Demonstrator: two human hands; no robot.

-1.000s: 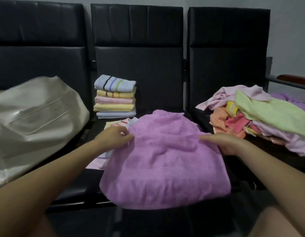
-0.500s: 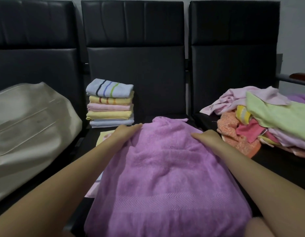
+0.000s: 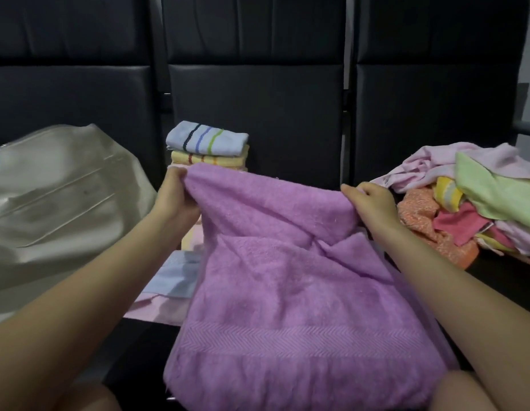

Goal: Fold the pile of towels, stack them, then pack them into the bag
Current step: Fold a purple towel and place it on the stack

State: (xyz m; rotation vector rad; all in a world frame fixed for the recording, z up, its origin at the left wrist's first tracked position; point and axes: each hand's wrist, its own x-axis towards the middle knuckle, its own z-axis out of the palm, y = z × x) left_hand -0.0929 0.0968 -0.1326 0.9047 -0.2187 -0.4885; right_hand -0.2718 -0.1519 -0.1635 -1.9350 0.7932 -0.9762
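Now both hands, left (image 3: pixel 175 194) and right (image 3: pixel 371 199), grip the purple towel's (image 3: pixel 287 280) raised far edge.

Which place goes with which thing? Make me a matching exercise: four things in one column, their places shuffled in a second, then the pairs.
Things
1. purple towel
2. folded stack
3. beige bag
4. unfolded pile

Places
A. left seat
B. right seat
C. held up by left hand and right hand
D. against the middle backrest

Pairs: 1-C, 2-D, 3-A, 4-B
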